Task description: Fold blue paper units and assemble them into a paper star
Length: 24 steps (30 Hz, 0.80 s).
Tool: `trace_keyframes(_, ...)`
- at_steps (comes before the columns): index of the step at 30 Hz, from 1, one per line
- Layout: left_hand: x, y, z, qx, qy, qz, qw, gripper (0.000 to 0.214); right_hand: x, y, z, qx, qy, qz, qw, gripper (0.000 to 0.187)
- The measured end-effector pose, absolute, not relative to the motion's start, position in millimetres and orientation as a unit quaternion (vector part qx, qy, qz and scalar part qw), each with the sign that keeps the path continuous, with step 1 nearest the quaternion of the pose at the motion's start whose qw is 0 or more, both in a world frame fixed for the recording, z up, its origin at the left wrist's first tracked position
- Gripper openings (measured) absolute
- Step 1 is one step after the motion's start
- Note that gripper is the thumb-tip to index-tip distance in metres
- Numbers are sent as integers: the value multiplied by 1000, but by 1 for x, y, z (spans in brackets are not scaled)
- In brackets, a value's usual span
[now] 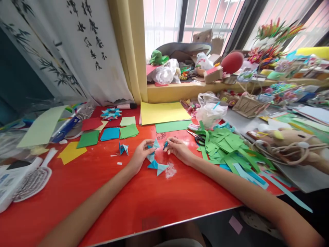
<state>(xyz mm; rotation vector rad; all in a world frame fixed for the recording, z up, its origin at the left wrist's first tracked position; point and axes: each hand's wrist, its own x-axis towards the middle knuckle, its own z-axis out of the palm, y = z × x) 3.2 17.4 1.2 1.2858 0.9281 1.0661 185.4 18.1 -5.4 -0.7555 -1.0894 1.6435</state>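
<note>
My left hand (139, 156) pinches the upper end of a chain of folded light and bright blue paper pieces (153, 164), whose pointed lower pieces hang towards the red table. Just to the right, my right hand (178, 149) has its fingers closed on a small dark blue folded paper piece (165, 145). A gap separates that piece from the chain. Another folded blue paper piece (123, 149) stands on the table left of my left hand. Farther back lies a finished-looking ring of blue and pink folded paper (111, 114).
Square paper stacks, including a blue one (110, 134) and a green one (87, 139), lie at left. Yellow sheets (164, 113) are at the back. Scissors (197, 138) touch a heap of green paper strips (228, 144) at right. A white hairbrush (36, 181) lies far left.
</note>
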Motion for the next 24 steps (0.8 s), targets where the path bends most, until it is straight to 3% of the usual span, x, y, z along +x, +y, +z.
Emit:
trace_keyframes(10, 0, 12, 4, 559, 404, 426, 585, 34, 180, 12, -5, -331, -486, 611, 531, 30)
trace_keyframes(18, 3, 9, 3, 662, 435, 407, 455, 22, 178, 8, -4, -308, -490, 629, 519, 37)
trace_keyframes(22, 6, -5, 17, 693, 446, 426, 374, 29, 178, 6, 11, -339, -479, 589, 556, 24)
trace_keyframes(24, 1, -17, 32, 732, 427, 461, 263, 32, 188, -2, 33, -338, -463, 563, 596, 18)
